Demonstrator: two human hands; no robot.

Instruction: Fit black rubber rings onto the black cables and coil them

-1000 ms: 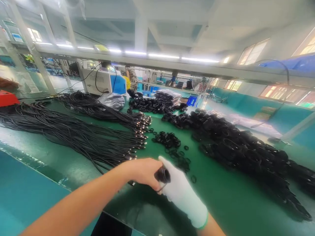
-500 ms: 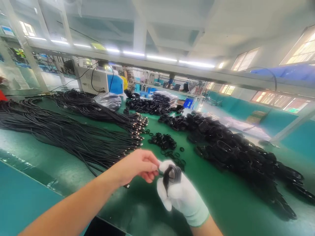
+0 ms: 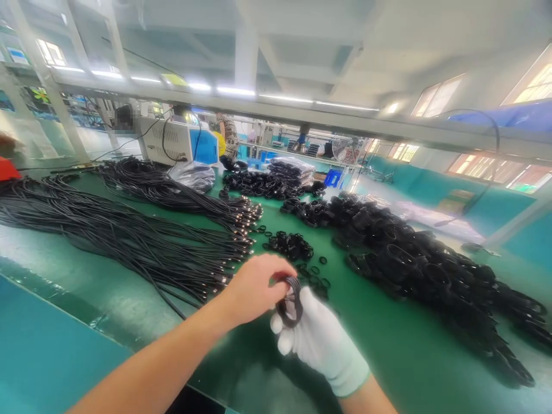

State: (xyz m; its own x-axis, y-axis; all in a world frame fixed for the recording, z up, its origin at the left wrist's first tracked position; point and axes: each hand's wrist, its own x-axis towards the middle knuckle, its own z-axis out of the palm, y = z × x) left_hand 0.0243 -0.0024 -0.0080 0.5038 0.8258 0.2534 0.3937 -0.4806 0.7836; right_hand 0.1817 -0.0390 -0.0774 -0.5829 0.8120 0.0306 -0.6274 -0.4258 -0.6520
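Note:
A small coil of black cable (image 3: 295,311) is held between my two hands over the green table (image 3: 254,368). Bare fingers of my left hand (image 3: 259,287) close on the coil's upper left edge, with the fingertips partly hidden. From the right, my right hand (image 3: 319,336), in a white glove, grips the coil's right side, its thumb raised and other fingers curled beneath. Just beyond the hands lie small black rings (image 3: 293,246) in a loose pile. Long black cables (image 3: 142,241) stretch away on the left, their metal-tipped ends near my left hand.
A large heap of coiled black cables (image 3: 414,264) fills the right side. Further back are more coils (image 3: 259,184), clear plastic bags (image 3: 192,175) and a white-and-blue machine (image 3: 181,142). A metal shelf beam (image 3: 276,112) crosses above the table. A person stands in the background.
My left hand has moved up and right, from beside the coil onto its upper edge. The coil has turned so its opening faces me more. My right hand still holds it.

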